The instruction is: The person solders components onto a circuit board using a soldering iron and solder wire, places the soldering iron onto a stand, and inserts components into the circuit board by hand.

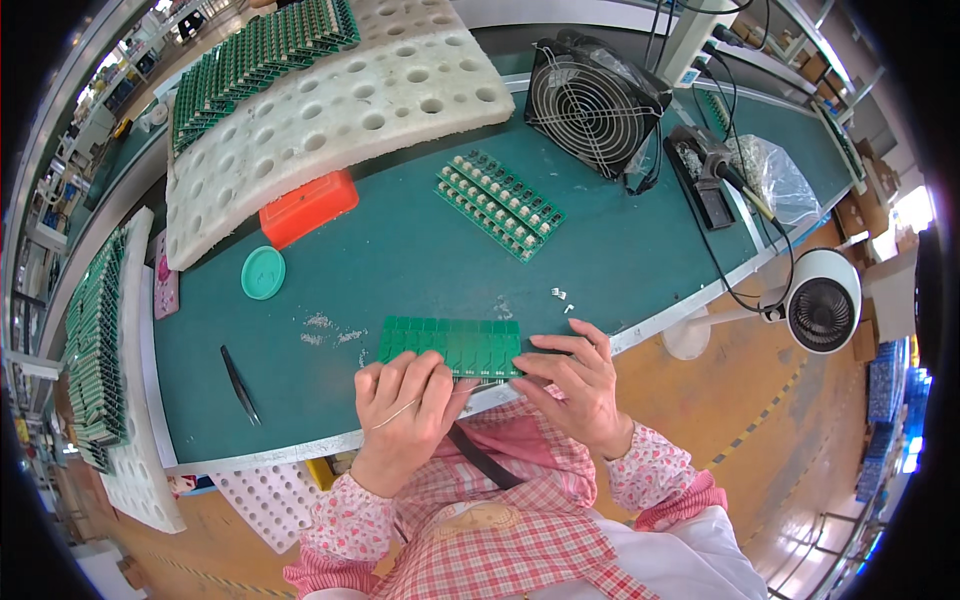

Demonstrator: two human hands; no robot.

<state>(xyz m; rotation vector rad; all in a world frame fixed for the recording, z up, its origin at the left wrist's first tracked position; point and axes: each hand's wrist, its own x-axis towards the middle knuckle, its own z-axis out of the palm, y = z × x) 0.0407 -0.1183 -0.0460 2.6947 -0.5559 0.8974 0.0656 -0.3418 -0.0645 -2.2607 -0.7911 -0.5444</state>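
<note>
A green circuit board panel [448,338], split into a row of small boards, is held at the near edge of the bench. My left hand [405,412] is closed on its near left edge, fingers curled. A thin pale strand crosses the back of these fingers. At the panel's right end, my right hand [580,383] grips the edge between thumb and fingers. Light components show under the near edge, mostly hidden by my hands. Small white connectors [560,295] lie to the right of the panel, and tiny metal clippings [318,321] lie to the left.
Tweezers [239,386], a turquoise lid [263,273] and a red box [309,208] lie left. Populated boards [502,205] sit mid-bench. Behind them stands a black fan [597,105]; a soldering iron [745,188] rests right. White foam [340,120] holding several boards stands far left.
</note>
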